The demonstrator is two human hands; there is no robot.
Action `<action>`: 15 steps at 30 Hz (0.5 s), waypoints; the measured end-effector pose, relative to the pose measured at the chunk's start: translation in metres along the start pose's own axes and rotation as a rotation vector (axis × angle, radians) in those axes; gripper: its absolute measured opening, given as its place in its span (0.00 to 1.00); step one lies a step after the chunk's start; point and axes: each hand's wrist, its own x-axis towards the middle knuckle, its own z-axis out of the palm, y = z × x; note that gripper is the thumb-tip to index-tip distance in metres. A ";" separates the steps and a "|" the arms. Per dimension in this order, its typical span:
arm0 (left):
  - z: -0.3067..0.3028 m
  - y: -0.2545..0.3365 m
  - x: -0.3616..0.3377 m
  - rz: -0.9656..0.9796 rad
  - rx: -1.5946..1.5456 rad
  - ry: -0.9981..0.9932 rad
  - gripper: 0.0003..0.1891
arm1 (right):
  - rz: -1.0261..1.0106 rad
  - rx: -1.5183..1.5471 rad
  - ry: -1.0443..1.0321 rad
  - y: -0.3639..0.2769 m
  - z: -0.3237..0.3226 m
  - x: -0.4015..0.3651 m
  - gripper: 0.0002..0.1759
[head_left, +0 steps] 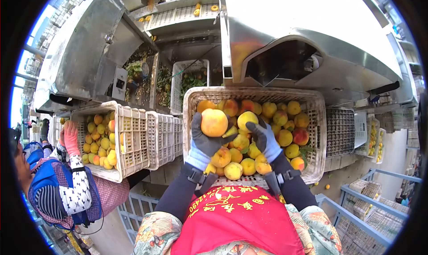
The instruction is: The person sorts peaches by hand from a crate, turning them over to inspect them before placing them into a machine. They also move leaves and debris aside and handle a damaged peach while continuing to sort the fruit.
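Observation:
My left hand (203, 144), in a dark-palmed glove with a light blue cuff, is closed around a large orange-yellow peach (214, 122). A smaller yellow peach (247, 120) is gripped by my right hand (266, 140), gloved alike, its fingers at the fruit's right side. Both hands are over a white plastic crate (317, 121) holding many yellow and red-blushed peaches (240, 142). The left glove hides some of the fruit below it.
Metal machinery (312, 14) with a dark opening stands beyond the crate. At left, a co-worker's pink-gloved hand (70, 137) is at another peach crate (131, 143). A black crate (339, 131) stands to the right, and blue railings (379, 206) are at lower right.

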 end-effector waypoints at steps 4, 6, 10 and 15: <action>0.023 -0.022 -0.004 -0.065 -0.366 -0.251 0.46 | -0.410 -0.476 0.042 -0.047 0.042 -0.035 0.47; 0.029 -0.012 -0.001 -0.013 -0.135 -0.225 0.48 | -0.613 -0.680 -0.005 -0.065 0.050 -0.048 0.52; 0.048 0.015 0.005 0.128 0.806 -0.274 0.48 | -0.482 -0.531 -0.024 -0.105 0.060 -0.057 0.52; 0.044 0.012 0.026 0.134 0.418 -0.616 0.51 | -0.680 -0.959 0.029 -0.123 0.065 -0.049 0.50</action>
